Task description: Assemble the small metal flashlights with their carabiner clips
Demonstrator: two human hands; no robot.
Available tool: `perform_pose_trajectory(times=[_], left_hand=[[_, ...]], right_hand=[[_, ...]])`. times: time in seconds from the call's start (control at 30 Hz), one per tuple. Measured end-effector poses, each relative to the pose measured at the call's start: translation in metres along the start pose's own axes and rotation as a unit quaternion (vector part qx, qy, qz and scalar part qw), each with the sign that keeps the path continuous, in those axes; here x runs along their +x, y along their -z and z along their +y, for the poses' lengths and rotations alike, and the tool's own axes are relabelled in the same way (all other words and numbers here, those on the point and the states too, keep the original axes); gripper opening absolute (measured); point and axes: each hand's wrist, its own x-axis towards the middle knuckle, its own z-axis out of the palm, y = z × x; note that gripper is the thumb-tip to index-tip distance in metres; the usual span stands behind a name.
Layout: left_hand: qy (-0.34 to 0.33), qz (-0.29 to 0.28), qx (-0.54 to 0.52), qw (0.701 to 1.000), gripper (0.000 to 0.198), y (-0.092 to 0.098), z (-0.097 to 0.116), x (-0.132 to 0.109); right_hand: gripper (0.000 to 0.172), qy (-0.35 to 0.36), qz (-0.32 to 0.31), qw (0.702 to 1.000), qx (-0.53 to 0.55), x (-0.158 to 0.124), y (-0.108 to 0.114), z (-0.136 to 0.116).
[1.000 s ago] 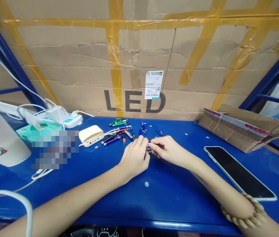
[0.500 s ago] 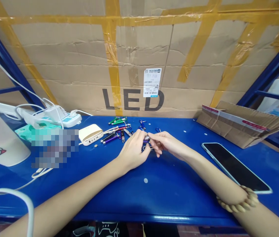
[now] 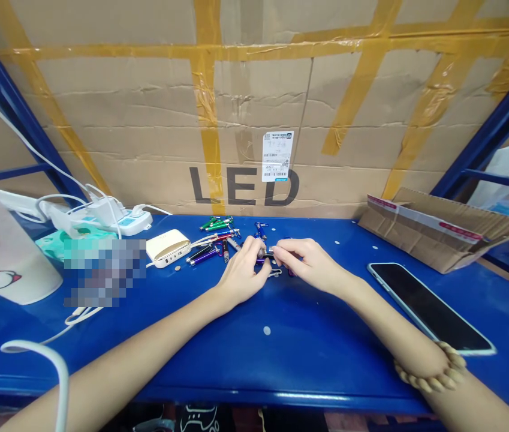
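1. On the blue bench (image 3: 308, 351), at the left, a cream power bank (image 3: 168, 248) sits just beside a scatter of small pens (image 3: 211, 239).
2. The left hand (image 3: 245, 273) has its fingers curled closed, pinching a small dark metal piece (image 3: 268, 253) held above the bench.
3. The right hand (image 3: 310, 264) grips that same piece from the other side with its fingertips, and a small metal clip (image 3: 274, 273) lies just below.
4. Farther right, a black phone (image 3: 429, 306) lies near the beaded bracelet (image 3: 429, 369) on the right wrist, with a cardboard mailer (image 3: 438, 231) beyond it.
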Motion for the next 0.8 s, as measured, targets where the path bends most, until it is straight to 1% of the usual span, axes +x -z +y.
perform_pose_trajectory(times=[0.1,0.2,0.3,0.4,0.53,0.6,0.73,0.8], left_hand=[[-0.002,0.006,0.055,0.998,0.005,0.001,0.000,0.000],[-0.018,0.017,0.121,0.992,0.009,0.002,-0.001,0.000],[-0.033,0.015,0.203,0.979,0.014,0.002,-0.001,-0.001],[-0.027,-0.003,0.244,0.969,0.018,0.002,0.001,-0.002],[-0.008,-0.027,0.232,0.972,0.018,-0.001,0.003,-0.005],[0.008,-0.040,0.211,0.977,0.016,-0.004,0.004,-0.008],[0.039,-0.043,0.165,0.985,0.019,-0.009,0.008,-0.016],[0.041,-0.036,0.164,0.985,0.019,-0.010,0.009,-0.018]], right_hand=[[0.037,0.022,-0.032,0.997,-0.064,0.000,-0.001,0.001],[0.036,0.018,-0.035,0.993,-0.111,0.000,-0.003,0.004],[0.037,0.017,-0.040,0.990,-0.131,0.000,-0.006,0.006],[0.038,0.018,-0.046,0.990,-0.134,0.000,-0.008,0.007],[0.036,0.002,-0.045,0.991,-0.129,0.001,-0.011,0.005],[0.036,-0.010,-0.047,0.993,-0.107,0.001,-0.013,0.004],[0.038,-0.050,-0.034,0.998,-0.025,0.001,-0.021,0.002],[0.039,-0.096,-0.036,0.993,0.050,0.001,-0.025,0.000]])
